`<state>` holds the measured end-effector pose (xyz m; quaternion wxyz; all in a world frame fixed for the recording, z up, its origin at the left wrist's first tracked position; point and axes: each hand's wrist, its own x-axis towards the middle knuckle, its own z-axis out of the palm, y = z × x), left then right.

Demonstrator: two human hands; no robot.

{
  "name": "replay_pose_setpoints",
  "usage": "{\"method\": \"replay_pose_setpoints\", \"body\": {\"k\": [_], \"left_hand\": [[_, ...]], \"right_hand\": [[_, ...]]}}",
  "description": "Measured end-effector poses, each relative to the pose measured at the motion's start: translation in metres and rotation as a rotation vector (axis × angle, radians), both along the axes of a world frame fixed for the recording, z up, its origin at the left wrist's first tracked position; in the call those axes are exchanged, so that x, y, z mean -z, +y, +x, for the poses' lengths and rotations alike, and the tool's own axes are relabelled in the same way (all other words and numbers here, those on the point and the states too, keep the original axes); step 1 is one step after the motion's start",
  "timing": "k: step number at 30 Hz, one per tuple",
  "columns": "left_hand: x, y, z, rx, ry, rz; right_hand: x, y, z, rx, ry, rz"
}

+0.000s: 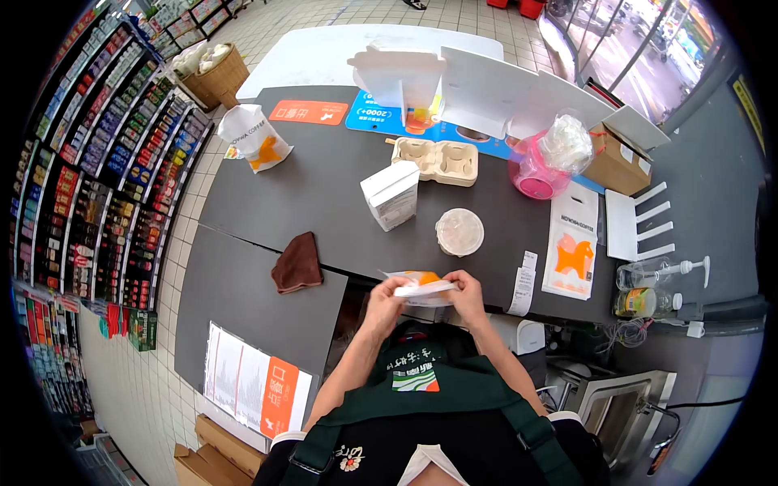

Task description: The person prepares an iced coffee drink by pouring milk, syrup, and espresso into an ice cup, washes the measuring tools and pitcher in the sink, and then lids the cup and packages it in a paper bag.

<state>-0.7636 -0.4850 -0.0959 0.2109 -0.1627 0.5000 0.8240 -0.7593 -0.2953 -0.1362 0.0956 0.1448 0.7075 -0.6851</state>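
My left hand (387, 301) and my right hand (466, 296) pinch the two sides of a white paper bag (423, 290) with an orange print, held at the counter's near edge in front of my chest. Just beyond it a lidded cup (459, 232) stands on the dark counter. A white carton (391, 195) is upright to the left of the cup, and an egg-box-like cup carrier (438, 161) lies behind them. To the left of my hands rests a crumpled brown cloth (297, 264).
At the back left stands a printed paper bag (253, 139). A pink container (538, 166), a flat white bag (572, 241), a receipt (524, 285) and pump bottles (648, 275) are on the right. A printed menu (255, 381) lies at the lower left.
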Motion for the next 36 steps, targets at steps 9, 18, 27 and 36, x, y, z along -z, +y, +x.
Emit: {"method": "replay_pose_setpoints", "body": {"k": [9, 18, 27, 36], "left_hand": [[0.009, 0.007, -0.028, -0.214, -0.084, -0.372], [-0.004, 0.016, -0.024, 0.164, 0.753, -0.956], [0.01, 0.01, -0.042, 0.305, 0.831, -0.996], [0.021, 0.023, -0.065, 0.405, 0.839, -1.09]], "right_hand": [[-0.033, 0.015, 0.007, 0.001, -0.239, -0.882], [-0.02, 0.001, 0.002, 0.073, 0.305, 0.726], [-0.084, 0.06, -0.038, -0.043, 0.314, 0.857], [-0.097, 0.019, -0.114, -0.55, 0.11, 1.078]]}}
